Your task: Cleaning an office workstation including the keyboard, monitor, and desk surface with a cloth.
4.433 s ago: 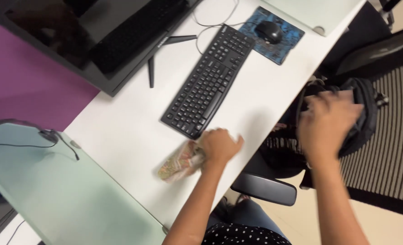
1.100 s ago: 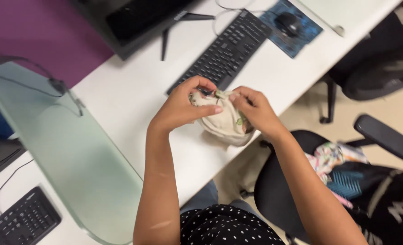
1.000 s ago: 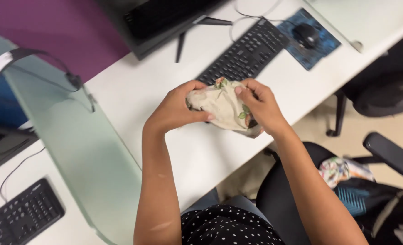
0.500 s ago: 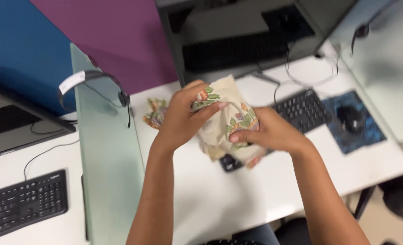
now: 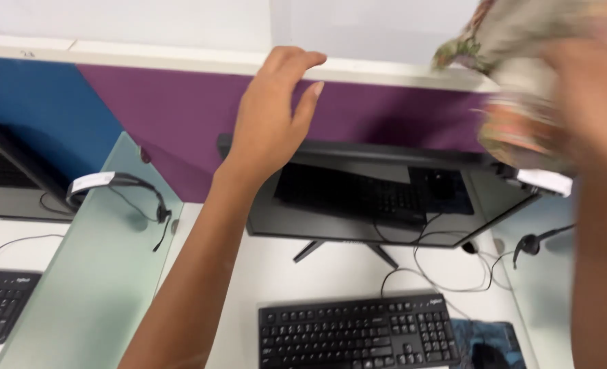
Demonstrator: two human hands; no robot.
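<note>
Left hand: the left hand (image 5: 274,113) is raised in front of the purple partition wall (image 5: 180,109), fingers spread and slightly curled; nothing is held in it, and its fingertips are seen against the pale ledge at the top of the partition.
Right hand: the right hand (image 5: 594,89) is lifted at the upper right and is heavily blurred; it is closed around the floral cloth (image 5: 515,48), though the grip of the single fingers cannot be made out.
Floral cloth: a bunched, cream-coloured fabric with a green and orange print is held high in the air by the right hand, well above the desk and in front of the top right corner of the monitor.
Monitor: a dark monitor (image 5: 385,198) is seen below the two hands, standing on a forked foot; the keyboard is mirrored in its screen.
Keyboard: a black keyboard (image 5: 358,333) is laid on the white desk (image 5: 249,287) just before the monitor, with cables looped behind it.
Mouse pad: a blue patterned mouse pad (image 5: 484,342) is placed just to the right of the keyboard.
Divider: a frosted glass divider (image 5: 91,273) is set at the left, with a headset (image 5: 122,188) hung over its top edge.
Second headset: another headset (image 5: 532,242) is seen at the right, near the monitor's lower corner.
</note>
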